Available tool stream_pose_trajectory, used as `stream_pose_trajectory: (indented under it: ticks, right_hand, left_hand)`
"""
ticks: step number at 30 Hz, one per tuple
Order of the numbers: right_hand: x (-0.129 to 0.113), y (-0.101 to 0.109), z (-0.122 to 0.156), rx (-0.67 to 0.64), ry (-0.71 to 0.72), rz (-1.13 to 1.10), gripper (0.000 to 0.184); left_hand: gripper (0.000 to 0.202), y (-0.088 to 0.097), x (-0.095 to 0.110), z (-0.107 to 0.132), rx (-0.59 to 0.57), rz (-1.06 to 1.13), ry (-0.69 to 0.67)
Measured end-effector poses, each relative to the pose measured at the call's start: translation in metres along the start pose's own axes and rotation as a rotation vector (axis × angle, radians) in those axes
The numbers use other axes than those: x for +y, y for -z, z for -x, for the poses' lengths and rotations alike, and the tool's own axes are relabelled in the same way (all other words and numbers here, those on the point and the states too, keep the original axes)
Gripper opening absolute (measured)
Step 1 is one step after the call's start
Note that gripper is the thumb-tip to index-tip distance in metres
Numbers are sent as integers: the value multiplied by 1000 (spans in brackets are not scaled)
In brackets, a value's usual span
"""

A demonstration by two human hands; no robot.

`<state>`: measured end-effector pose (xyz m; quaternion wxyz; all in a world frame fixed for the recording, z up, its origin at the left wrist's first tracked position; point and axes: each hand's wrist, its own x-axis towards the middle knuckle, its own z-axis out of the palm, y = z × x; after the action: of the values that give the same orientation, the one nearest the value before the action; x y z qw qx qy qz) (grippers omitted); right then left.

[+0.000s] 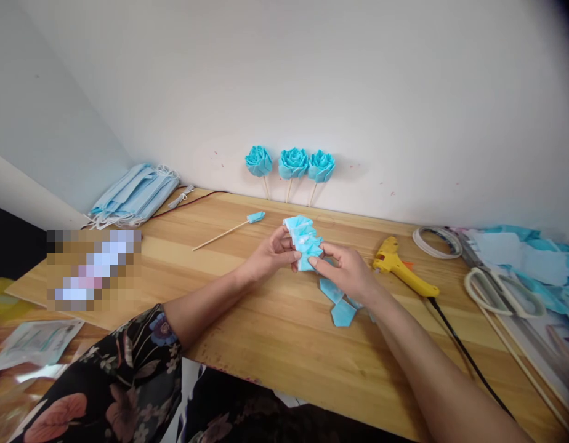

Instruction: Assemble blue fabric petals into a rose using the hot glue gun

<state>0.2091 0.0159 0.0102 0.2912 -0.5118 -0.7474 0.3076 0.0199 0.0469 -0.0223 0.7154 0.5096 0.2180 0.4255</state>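
Above the table (pixel 247 332), pleated blue strip (pixel 305 237), left fingers (pixel 276 239) and right fingers (pixel 336 252) pinched onto its opposite edges (thumbs (pixel 323 268) uppermost)

pale wall (pixel 284 80) behind wooden table (pixel 275 338) | printed packet (pixel 42 343), lower left | white-handled scissors (pixel 501 294), right | white roll (pixel 433 251) near scissors

No text can be read — the plastic packet (pixel 40 342) bears faint print; too blurred.
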Motion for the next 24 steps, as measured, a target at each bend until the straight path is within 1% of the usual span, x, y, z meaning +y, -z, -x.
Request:
stream_pose_trajectory:
  ticks: [3,8,10,12,16,18,24]
  right_hand:
    - [3,2,0,-15,-2,-21,25]
    - [7,5,0,-18,-47,-215,40]
    - [7,5,0,-32,-46,-272,37]
    - [5,3,0,-51,-39,-298,28]
    - [4,-1,-1,-61,-28,-283,26]
    - [4,-1,-2,-56,-36,-253,23]
    - [3,-1,-1,-10,-35,-90,16]
  left_hand:
    - [63,-2,2,1,7,29,24]
    - [58,-1,2,-1,101,-10,-24]
    - [59,0,1,-2,117,-35,-56]
    - [59,1,0,-2,108,-51,-76]
    - [53,-2,1,1,71,-65,-67]
    - [53,-3,1,1,57,-72,-49]
    - [68,0,-6,-1,18,-114,-3]
